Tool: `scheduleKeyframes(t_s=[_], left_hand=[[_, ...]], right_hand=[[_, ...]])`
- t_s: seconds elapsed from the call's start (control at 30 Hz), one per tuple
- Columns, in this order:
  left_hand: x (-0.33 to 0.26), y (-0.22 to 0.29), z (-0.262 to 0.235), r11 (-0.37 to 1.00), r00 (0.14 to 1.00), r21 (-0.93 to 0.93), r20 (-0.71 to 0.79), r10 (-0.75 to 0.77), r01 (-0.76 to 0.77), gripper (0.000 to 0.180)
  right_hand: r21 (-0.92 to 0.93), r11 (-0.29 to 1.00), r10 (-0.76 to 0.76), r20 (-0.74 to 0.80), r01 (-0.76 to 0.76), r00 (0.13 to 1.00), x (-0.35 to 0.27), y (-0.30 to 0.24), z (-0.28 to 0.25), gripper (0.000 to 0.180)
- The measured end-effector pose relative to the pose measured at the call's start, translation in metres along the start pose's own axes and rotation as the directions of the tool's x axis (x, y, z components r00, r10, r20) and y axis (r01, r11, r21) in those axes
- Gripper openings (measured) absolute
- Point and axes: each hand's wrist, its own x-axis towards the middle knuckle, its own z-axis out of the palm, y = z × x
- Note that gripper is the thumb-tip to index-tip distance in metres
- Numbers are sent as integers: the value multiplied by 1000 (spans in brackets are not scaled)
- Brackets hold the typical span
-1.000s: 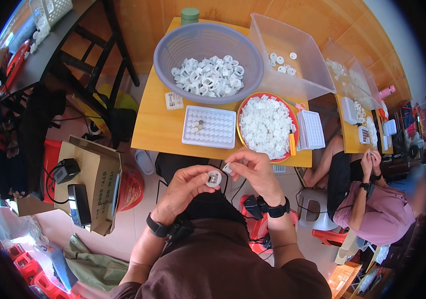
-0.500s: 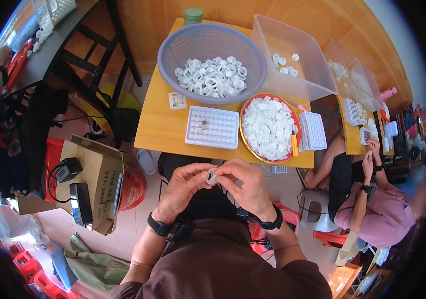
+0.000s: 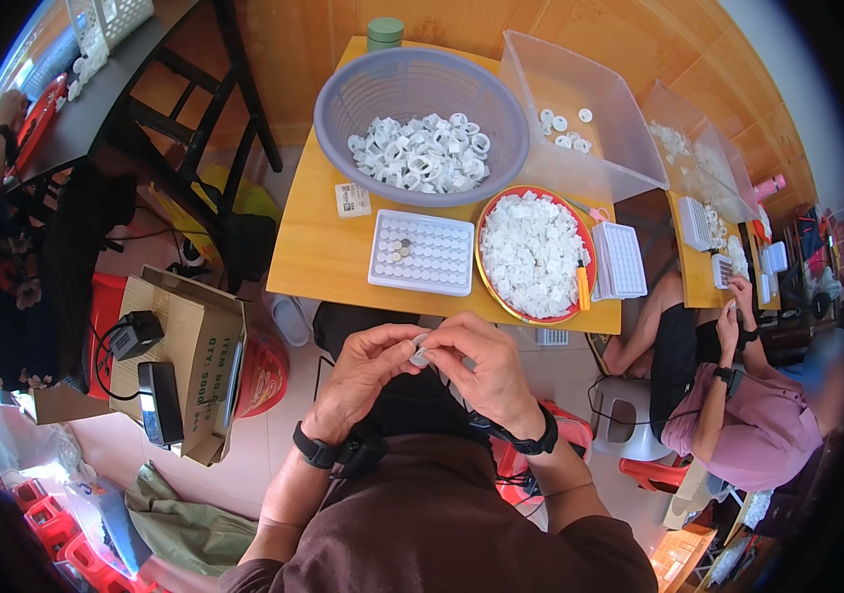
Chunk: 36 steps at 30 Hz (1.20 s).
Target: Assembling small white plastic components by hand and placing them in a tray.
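Between my fingertips, just off the table's near edge, is a small round white plastic part (image 3: 420, 353). My left hand (image 3: 368, 371) pinches it from the left, while my right hand (image 3: 481, 364) grips its other side with thumb and fingers. Fingers cover much of the part. Beyond my hands lies a white compartment tray (image 3: 422, 279) with several small round discs in its left cells. To its right a red-rimmed round tray (image 3: 484, 210) is heaped with small white pieces. A purple-grey plastic basket (image 3: 343, 94) farther back holds many white ring-shaped parts.
An orange-handled tool (image 3: 583, 287) rests on the round tray's edge beside stacked white trays (image 3: 621, 260). A clear bin (image 3: 590, 173) with a few round parts stands back right. Cardboard box (image 3: 185, 336) at left; a co-worker (image 3: 748, 415) sits at right.
The white part has turned slightly between my fingers. My hands have otherwise stayed in nearly the same place.
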Motion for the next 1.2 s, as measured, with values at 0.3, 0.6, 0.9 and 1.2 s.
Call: scheduleKeyframes(t_s=[0.3, 0.6, 0.9, 1.2], left_hand=[[2, 1, 2, 1000, 1000, 16, 1, -8, 8, 24], [5, 0, 9, 996, 996, 2, -19, 90, -90, 20], [9, -1, 14, 979, 978, 69, -66, 196, -192, 17], [9, -5, 15, 929, 947, 240, -84, 309, -282, 16]], right_hand=[[-87, 995, -53, -12, 52, 998, -1, 0, 2, 14], [-233, 963, -171, -144, 134, 975, -3, 4, 14, 24], [235, 967, 156, -225, -102, 962, -10, 17, 16, 15], [436, 858, 364, -141, -272, 921, -8, 18, 22, 8]])
